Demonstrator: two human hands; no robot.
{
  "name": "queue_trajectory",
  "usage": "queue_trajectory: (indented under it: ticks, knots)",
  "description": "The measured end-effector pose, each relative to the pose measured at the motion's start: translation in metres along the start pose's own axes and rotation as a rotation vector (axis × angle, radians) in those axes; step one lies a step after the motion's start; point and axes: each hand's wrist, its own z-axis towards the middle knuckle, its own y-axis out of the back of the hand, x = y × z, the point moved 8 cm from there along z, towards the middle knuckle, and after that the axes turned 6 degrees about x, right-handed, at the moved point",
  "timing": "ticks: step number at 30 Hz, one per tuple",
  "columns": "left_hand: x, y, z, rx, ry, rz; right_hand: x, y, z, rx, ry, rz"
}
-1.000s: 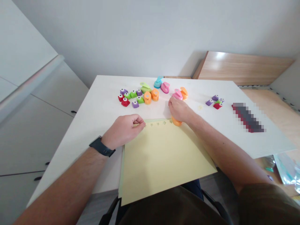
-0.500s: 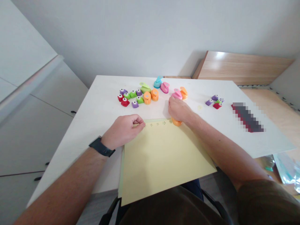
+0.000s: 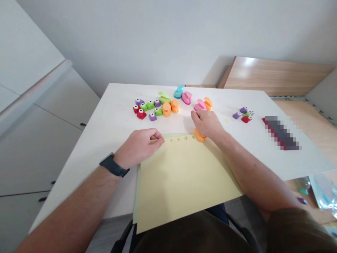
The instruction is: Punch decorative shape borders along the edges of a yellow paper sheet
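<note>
A pale yellow sheet of paper lies on the white table and hangs over its near edge. A row of small punched shapes runs along the sheet's far edge. My left hand, with a dark watch on the wrist, is closed and pinches the sheet's far left corner. My right hand is closed over an orange paper punch that sits on the sheet's far edge, right of the punched row.
Several small punches, red, green, purple and orange, stand in a cluster behind the sheet. Blue, pink and orange punches stand further right. A smaller group and a blurred dark object lie at right. White cabinets stand left.
My right hand with the orange punch has shifted slightly to the right along the sheet's far edge. My left hand has stayed on the corner.
</note>
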Motion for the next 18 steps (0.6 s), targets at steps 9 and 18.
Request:
queue_trajectory:
  ticks: [9,18]
  knots:
    - [0.001,0.000,0.000,0.004,-0.007,0.000,-0.011,0.004,0.007,0.030,-0.021,0.085]
    - [-0.001,0.001,-0.002,-0.001,-0.014,-0.008,-0.032,0.007,0.011,0.035,-0.097,0.108]
